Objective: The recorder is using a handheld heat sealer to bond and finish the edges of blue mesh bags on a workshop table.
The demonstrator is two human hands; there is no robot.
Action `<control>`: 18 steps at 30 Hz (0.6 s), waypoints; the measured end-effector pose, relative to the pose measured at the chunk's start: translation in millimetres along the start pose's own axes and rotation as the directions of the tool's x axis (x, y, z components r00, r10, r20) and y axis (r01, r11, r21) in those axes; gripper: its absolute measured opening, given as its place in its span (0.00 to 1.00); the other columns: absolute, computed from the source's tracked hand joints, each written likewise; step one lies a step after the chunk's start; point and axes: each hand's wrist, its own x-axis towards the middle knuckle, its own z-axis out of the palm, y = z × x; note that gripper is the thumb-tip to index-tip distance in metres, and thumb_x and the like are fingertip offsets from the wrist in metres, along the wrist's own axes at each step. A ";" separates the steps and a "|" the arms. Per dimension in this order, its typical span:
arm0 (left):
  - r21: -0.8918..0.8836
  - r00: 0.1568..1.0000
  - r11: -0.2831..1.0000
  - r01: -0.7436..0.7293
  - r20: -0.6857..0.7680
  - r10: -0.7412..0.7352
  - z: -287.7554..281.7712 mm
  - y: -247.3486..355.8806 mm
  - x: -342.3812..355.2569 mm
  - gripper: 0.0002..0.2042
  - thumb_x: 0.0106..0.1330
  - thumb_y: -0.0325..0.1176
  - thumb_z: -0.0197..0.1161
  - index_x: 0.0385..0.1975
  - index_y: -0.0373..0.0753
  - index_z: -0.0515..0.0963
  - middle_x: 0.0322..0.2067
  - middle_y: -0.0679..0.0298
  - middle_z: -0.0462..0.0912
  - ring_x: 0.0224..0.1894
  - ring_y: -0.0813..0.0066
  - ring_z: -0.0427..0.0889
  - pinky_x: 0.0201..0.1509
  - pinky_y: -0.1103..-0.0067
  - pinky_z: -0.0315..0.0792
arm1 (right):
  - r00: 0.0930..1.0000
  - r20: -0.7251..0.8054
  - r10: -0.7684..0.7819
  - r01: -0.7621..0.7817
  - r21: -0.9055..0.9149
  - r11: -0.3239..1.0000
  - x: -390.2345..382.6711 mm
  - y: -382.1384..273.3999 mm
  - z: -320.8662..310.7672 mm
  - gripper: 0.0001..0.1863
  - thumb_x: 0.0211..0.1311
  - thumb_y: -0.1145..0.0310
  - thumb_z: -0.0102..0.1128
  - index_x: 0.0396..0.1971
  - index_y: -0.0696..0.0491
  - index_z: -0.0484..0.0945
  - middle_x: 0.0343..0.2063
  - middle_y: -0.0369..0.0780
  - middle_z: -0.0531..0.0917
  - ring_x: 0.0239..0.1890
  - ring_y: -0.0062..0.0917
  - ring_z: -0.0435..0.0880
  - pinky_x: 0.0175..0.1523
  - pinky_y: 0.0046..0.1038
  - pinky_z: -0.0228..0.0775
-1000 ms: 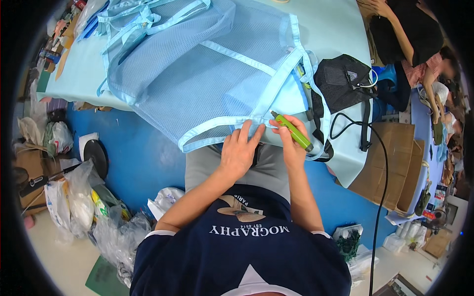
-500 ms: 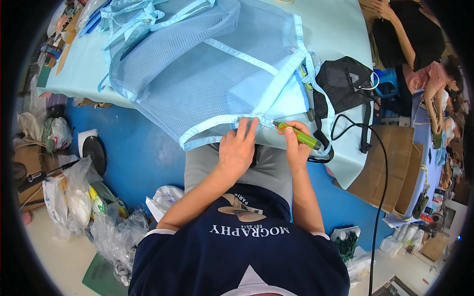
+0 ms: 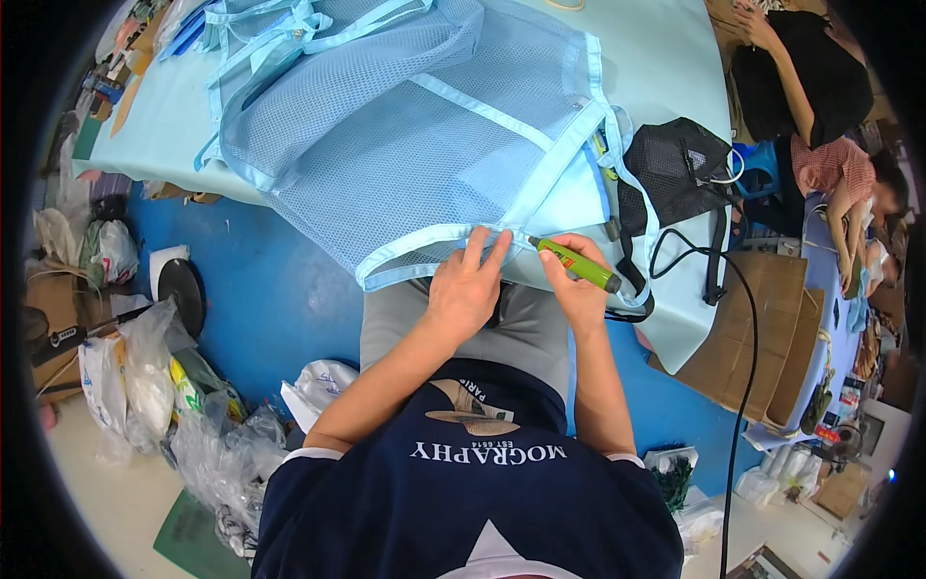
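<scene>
A light-blue mesh bag (image 3: pixel 357 183) with pale blue fabric trim and straps lies over the table's near edge. My left hand (image 3: pixel 463 297) rests on the bag's trimmed near edge, two fingers stretched out and pressing the trim down. In my right hand (image 3: pixel 584 301) is a green marker pen (image 3: pixel 590 274) with dark ends, its tip beside my left fingertips at the trim. The marker slants down to the right. A light-blue fabric panel (image 3: pixel 569 198) lies under the bag's right side.
To the right on the table (image 3: pixel 666 68) is a black mesh pouch (image 3: pixel 670 169) with straps. A black cable (image 3: pixel 750 367) hangs past the table's right edge. Cardboard (image 3: pixel 743 338) stands on the right. Plastic bags (image 3: pixel 207 444) lie on the left. Other people sit at the far right.
The whole view has shifted slightly. My right hand has tilted the marker a little at the trim; my left hand stays on the bag's edge.
</scene>
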 end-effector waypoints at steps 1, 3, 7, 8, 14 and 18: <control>-0.003 1.000 1.000 0.003 -0.002 -0.003 0.2 -0.6 -0.1 0.28 0.52 0.28 0.62 0.57 0.45 0.66 0.50 0.58 0.65 0.34 0.58 0.76 0.34 0.67 0.73 | 1.000 0.004 0.000 0.000 -0.003 1.000 0.2 2.0 1.5 0.10 0.50 0.75 0.65 0.32 0.59 0.75 0.26 0.36 0.81 0.27 0.15 0.76 0.33 0.18 0.70; 0.021 0.998 0.999 -0.049 -0.050 0.050 0.8 -1.9 0.5 0.30 0.49 0.26 0.61 0.56 0.42 0.65 0.49 0.57 0.65 0.28 0.61 0.74 0.30 0.69 0.73 | 1.000 -0.020 -0.005 0.005 0.005 1.000 0.5 9.1 4.6 0.10 0.49 0.74 0.66 0.32 0.58 0.76 0.25 0.36 0.81 0.27 0.14 0.76 0.32 0.18 0.70; 0.057 0.998 0.998 -0.034 -0.057 0.038 1.6 -2.4 -0.4 0.29 0.48 0.25 0.61 0.56 0.41 0.66 0.49 0.58 0.65 0.26 0.62 0.74 0.28 0.69 0.73 | 0.992 0.013 0.123 -0.124 0.075 0.989 1.5 10.0 8.2 0.10 0.49 0.74 0.66 0.32 0.58 0.77 0.25 0.36 0.81 0.27 0.15 0.76 0.32 0.17 0.70; 0.041 0.997 0.999 -0.035 -0.067 0.038 1.2 -2.3 -0.2 0.29 0.48 0.25 0.61 0.55 0.41 0.66 0.49 0.58 0.65 0.26 0.63 0.74 0.28 0.69 0.73 | 0.994 0.027 0.107 -0.107 0.012 0.994 1.3 10.1 8.0 0.10 0.49 0.74 0.66 0.32 0.58 0.77 0.25 0.36 0.81 0.27 0.15 0.76 0.32 0.17 0.70; -0.014 1.000 1.000 -0.003 -0.021 0.002 0.3 -2.5 0.1 0.28 0.50 0.26 0.61 0.56 0.42 0.66 0.49 0.58 0.65 0.29 0.61 0.75 0.31 0.68 0.73 | 0.993 0.047 0.108 -0.108 0.006 0.994 1.7 12.8 8.4 0.10 0.49 0.73 0.66 0.31 0.59 0.77 0.26 0.36 0.81 0.27 0.15 0.77 0.33 0.18 0.70; -0.009 0.997 0.999 -0.034 -0.071 0.034 0.4 -1.7 0.3 0.29 0.48 0.25 0.61 0.55 0.41 0.66 0.48 0.58 0.65 0.25 0.63 0.73 0.28 0.69 0.74 | 0.994 0.016 0.106 -0.106 -0.017 0.994 1.3 17.4 10.3 0.11 0.49 0.72 0.67 0.31 0.59 0.78 0.26 0.37 0.82 0.28 0.15 0.77 0.33 0.19 0.71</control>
